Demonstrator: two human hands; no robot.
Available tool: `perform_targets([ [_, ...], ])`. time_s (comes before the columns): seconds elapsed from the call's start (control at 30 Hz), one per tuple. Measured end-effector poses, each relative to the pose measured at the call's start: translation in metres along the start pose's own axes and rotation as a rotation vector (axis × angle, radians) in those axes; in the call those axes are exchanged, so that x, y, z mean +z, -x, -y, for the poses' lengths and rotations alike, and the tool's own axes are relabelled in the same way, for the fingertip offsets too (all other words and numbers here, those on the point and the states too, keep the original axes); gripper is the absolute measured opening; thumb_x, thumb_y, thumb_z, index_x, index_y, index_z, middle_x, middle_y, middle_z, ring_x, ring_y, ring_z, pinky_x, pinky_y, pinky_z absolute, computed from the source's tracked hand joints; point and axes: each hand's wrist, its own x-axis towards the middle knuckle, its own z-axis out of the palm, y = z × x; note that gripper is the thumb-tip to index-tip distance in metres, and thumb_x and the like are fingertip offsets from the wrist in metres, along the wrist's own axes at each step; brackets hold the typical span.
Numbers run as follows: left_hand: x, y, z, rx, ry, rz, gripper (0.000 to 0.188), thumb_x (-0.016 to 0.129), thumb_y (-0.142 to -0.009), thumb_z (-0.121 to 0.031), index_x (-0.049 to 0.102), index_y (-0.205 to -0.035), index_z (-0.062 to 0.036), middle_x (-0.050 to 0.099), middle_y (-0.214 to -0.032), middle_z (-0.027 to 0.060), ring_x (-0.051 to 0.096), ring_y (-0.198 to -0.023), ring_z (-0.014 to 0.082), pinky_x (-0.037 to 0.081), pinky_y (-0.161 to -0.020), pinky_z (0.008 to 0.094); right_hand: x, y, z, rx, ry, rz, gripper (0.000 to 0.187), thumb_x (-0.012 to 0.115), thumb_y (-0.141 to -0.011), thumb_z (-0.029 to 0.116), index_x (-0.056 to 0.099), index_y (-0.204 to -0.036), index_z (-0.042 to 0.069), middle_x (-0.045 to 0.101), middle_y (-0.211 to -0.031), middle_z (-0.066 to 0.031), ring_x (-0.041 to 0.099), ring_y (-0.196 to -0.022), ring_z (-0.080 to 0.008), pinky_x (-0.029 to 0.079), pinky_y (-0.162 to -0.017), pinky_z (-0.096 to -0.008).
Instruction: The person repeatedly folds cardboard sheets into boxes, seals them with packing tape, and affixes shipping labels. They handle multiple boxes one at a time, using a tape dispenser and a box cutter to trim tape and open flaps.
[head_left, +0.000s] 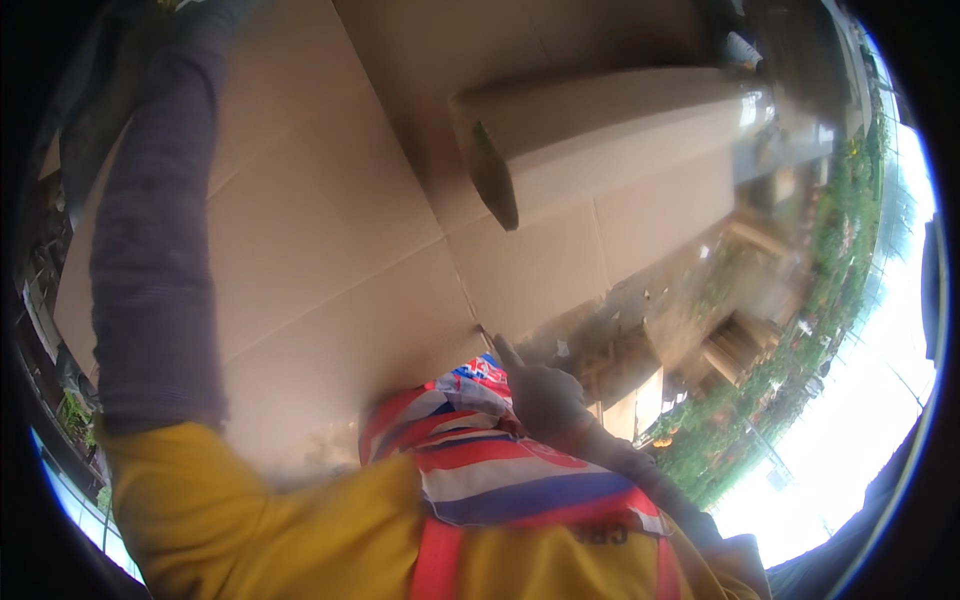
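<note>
A large brown cardboard sheet [310, 210] with straight crease lines spreads before me. My left arm in a dark grey sleeve [155, 270] reaches across its left side to the top edge; the hand there is dark and blurred, and its fingers do not show. Low in the middle, my right hand [548, 395] wears a grey glove and is closed, with one finger stretched toward the sheet's near edge. A thin dark tip [485, 333] shows at that fingertip, beside a crease; what it belongs to is hidden.
A raised cardboard flap [620, 115] stands at the upper right, with a dark slot [492, 180] at its end. Wooden pieces [738, 348] lie at the right, before green plants [835, 260]. A striped red, white and blue cloth [520, 485] covers my lap.
</note>
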Motion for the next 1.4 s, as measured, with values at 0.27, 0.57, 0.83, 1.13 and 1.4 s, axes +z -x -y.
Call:
perform_targets([
  [0.27, 0.002, 0.0, -0.006, -0.078, -0.027, 0.049, 0.024, 0.077, -0.078, -0.024, 0.07, -0.095, -0.0081, 0.067, -0.098, 0.0118, 0.063, -0.09, 0.026, 0.051, -0.083, 0.0384, 0.02, 0.03, -0.021, 0.12, -0.229, 0.013, 0.077, 0.064, -0.087, 0.051, 0.037, -0.145, 0.008, 0.07, -0.082, -0.0185, 0.07, -0.068, -0.036, 0.056, -0.058, -0.047],
  [0.57, 0.005, 0.007, -0.006, -0.114, -0.048, 0.093, 0.035, 0.075, -0.081, -0.028, 0.064, -0.108, -0.0078, 0.06, -0.111, 0.0145, 0.057, -0.103, 0.0293, 0.046, -0.09, 0.0441, 0.049, -0.014, -0.013, 0.205, -0.125, -0.068, 0.068, 0.066, -0.088, 0.039, 0.036, -0.14, 0.007, 0.068, -0.082, -0.0204, 0.071, -0.076, -0.0372, 0.056, -0.062, -0.05],
  [0.83, 0.005, 0.013, -0.023, -0.154, -0.09, 0.096, 0.044, 0.072, -0.083, -0.031, 0.06, -0.119, -0.0076, 0.055, -0.122, 0.017, 0.051, -0.114, 0.0322, 0.042, -0.096, 0.0491, 0.183, 0.107, -0.145, 0.467, -0.392, -0.214, 0.055, 0.061, -0.09, 0.049, 0.049, -0.119, 0.004, 0.065, -0.072, -0.0146, 0.066, -0.057, -0.0307, 0.051, -0.048, -0.0456],
  [1.13, 0.006, 0.078, -0.16, -0.235, -0.281, 0.023, 0.055, 0.069, -0.086, -0.034, 0.054, -0.132, -0.0073, 0.048, -0.134, 0.0197, 0.045, -0.127, 0.0354, 0.037, -0.103, 0.0547, 0.217, 0.069, -0.291, 0.963, -1.592, -0.615, 0.041, 0.057, -0.094, 0.046, 0.056, -0.09, 0.005, 0.057, -0.074, -0.0087, 0.06, -0.071, -0.0213, 0.05, -0.058, -0.0355],
  [1.4, -0.046, 0.325, -0.511, -0.027, 0.112, 0.44, 0.073, 0.069, -0.083, -0.041, 0.045, -0.144, -0.0088, 0.033, -0.151, 0.0243, 0.03, -0.14, 0.0467, 0.023, -0.113, 0.0664, 0.012, 0.005, -0.372, 0.231, -1.297, -1.477, 0.054, 0.059, -0.093, 0.01, 0.042, -0.144, 0.005, 0.064, -0.099, -0.0073, 0.052, -0.062, -0.0107, 0.042, -0.052, -0.0246],
])
